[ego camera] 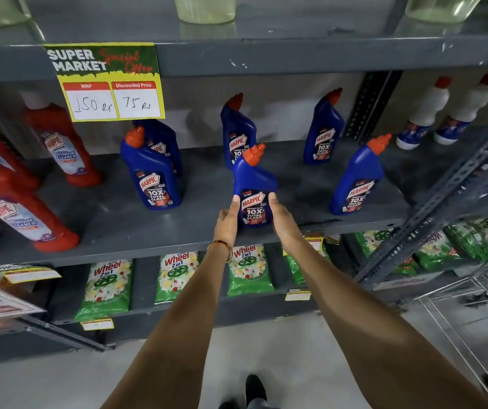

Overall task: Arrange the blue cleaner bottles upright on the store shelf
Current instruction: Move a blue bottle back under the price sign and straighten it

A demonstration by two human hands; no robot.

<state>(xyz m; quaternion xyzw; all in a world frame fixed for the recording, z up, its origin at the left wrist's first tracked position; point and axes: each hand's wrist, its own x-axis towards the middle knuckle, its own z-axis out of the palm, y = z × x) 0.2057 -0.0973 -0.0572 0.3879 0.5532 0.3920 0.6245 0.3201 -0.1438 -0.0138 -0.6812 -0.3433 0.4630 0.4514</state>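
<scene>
A blue cleaner bottle point(253, 184) with an orange cap stands upright near the front edge of the grey shelf point(177, 234). My left hand point(227, 221) presses its left side and my right hand point(282, 219) its right side, both low at the label. Several other blue bottles stand upright on the same shelf: one at front left point(151, 172) with another point(164, 143) behind it, one point(235, 125) behind the held bottle, one at the back right point(323, 131) and one at front right point(357, 178).
Red cleaner bottles point(59, 143) stand at the shelf's left, white bottles point(428, 113) at the right. A yellow price sign point(110, 84) hangs from the shelf above. Green detergent packs point(107, 284) fill the shelf below. A wire cart point(472, 320) stands at lower right.
</scene>
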